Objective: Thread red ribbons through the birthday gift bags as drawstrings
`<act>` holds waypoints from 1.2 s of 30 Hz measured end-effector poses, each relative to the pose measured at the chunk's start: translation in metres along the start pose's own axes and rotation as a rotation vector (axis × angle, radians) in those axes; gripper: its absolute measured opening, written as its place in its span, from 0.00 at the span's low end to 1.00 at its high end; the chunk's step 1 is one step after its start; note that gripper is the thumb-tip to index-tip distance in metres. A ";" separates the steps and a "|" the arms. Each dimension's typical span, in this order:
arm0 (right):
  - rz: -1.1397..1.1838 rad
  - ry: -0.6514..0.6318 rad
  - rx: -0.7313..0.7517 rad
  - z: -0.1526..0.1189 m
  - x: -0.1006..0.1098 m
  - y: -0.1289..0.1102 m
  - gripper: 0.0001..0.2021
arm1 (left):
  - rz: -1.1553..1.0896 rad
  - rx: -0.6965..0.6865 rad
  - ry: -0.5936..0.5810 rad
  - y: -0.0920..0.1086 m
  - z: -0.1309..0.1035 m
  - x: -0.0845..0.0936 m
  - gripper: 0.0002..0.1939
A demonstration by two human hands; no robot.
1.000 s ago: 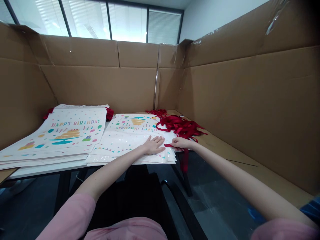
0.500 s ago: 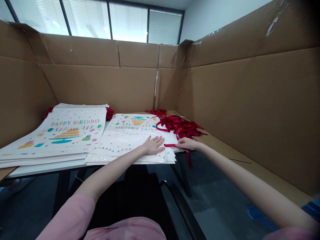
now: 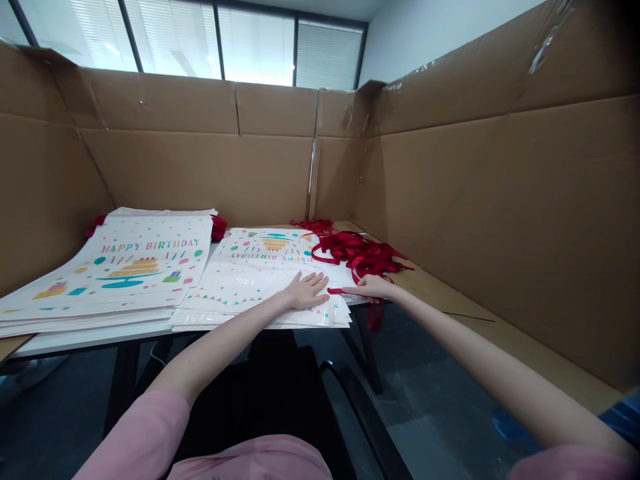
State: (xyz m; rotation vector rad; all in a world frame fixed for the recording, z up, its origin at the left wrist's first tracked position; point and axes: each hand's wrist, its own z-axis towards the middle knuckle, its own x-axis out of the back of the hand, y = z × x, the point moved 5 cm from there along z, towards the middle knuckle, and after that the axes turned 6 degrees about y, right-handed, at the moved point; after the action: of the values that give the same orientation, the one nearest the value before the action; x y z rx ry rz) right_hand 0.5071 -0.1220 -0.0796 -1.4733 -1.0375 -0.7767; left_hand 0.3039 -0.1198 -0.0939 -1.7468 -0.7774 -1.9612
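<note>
My left hand (image 3: 307, 291) lies flat, fingers spread, on the near right part of a stack of white printed plastic bags (image 3: 245, 280). The print on this stack is upside down from here. Just to its right, my right hand (image 3: 371, 288) is closed on a red ribbon (image 3: 335, 291), whose short end points toward my left thumb. More of that ribbon hangs blurred below the table edge. Behind my right hand a tangled heap of red ribbons (image 3: 365, 252) partly covers the bags' right corner.
A second stack of "Happy Birthday" bags (image 3: 145, 267) lies at the left, with red ribbon bundles (image 3: 219, 227) behind it. Thin red cords (image 3: 320, 227) lie at the back. Tall cardboard walls (image 3: 210, 170) enclose the table's back and sides.
My right hand has shifted slightly left along the ribbon toward my left hand, index finger now stretched further. The hanging ribbon end has swung left. My left hand stays in place.
</note>
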 end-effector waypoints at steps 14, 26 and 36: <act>0.074 0.001 0.023 -0.006 0.008 0.020 0.31 | -0.014 0.006 0.006 -0.001 -0.001 0.000 0.38; 0.366 -0.138 0.214 -0.006 -0.003 -0.013 0.31 | 0.008 0.012 0.010 0.000 0.000 0.000 0.37; 0.416 -0.117 0.119 0.001 -0.009 -0.019 0.28 | 0.004 0.006 0.013 0.002 -0.001 0.001 0.38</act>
State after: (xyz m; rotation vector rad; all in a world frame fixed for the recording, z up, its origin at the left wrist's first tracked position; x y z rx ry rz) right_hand 0.4856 -0.1231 -0.0801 -1.5745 -0.8076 -0.3308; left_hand 0.3035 -0.1218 -0.0924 -1.7286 -0.7740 -1.9633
